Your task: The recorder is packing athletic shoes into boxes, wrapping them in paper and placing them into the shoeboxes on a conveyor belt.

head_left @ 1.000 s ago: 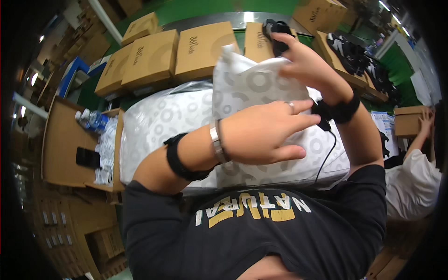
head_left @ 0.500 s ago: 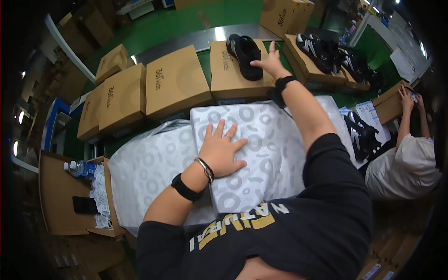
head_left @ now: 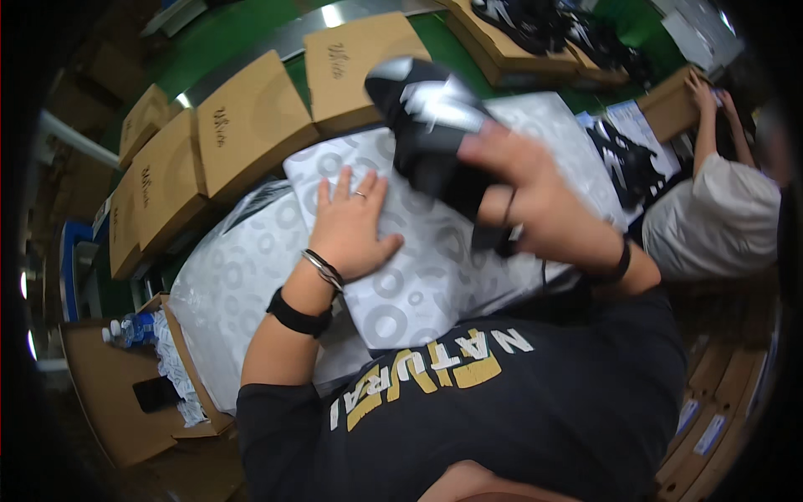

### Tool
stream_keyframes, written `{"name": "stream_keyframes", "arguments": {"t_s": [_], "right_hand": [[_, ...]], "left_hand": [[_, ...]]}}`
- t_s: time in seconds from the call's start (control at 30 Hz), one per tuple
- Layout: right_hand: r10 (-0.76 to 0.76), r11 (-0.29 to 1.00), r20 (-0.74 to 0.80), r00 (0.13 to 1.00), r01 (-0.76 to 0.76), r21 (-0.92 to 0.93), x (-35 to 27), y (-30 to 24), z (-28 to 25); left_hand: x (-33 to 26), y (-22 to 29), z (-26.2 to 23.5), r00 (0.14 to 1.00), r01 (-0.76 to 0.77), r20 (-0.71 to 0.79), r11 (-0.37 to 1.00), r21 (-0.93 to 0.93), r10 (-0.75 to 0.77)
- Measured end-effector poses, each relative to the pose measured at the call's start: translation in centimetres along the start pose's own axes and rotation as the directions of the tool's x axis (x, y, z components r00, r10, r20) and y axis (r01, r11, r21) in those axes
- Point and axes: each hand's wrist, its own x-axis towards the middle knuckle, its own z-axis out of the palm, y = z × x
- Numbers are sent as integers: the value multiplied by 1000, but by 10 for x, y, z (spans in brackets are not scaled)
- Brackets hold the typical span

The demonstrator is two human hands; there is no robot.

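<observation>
My left hand (head_left: 351, 224) lies flat with spread fingers on a stack of white wrapping paper (head_left: 391, 303) printed with grey rings and curved strokes. A black shoe (head_left: 427, 121) with a shiny silver-white part is in my right hand (head_left: 548, 197). That hand's fingers close on the shoe above the paper's right half. Both shoe and hand are smeared by motion, so the exact grip is unclear. The shoe hides part of the paper and the near right corner of a brown shoebox (head_left: 355, 71).
More brown shoeboxes (head_left: 251, 125) line the far side at left. Black shoes (head_left: 519, 25) lie on boxes at the far right, another pair (head_left: 623, 163) by printed sheets. A co-worker (head_left: 711, 217) handles a box at right. At left, an open carton (head_left: 109, 393) holds bottles, a phone and packets.
My right hand has taken the black shoe off the shoebox and brought it nearer, over the paper. My left hand stays flat on the paper. The whole view has shifted.
</observation>
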Motion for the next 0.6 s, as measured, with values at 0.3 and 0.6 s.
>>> {"name": "stream_keyframes", "arguments": {"t_s": [0.3, 0.6], "right_hand": [[847, 524, -62, 528, -848, -77, -144, 29, 18], [941, 84, -249, 230, -869, -487, -235, 70, 8]], "left_hand": [[8, -1, 12, 999, -50, -17, 999, 11, 50], [10, 0, 13, 998, -59, -37, 998, -19, 59]]}}
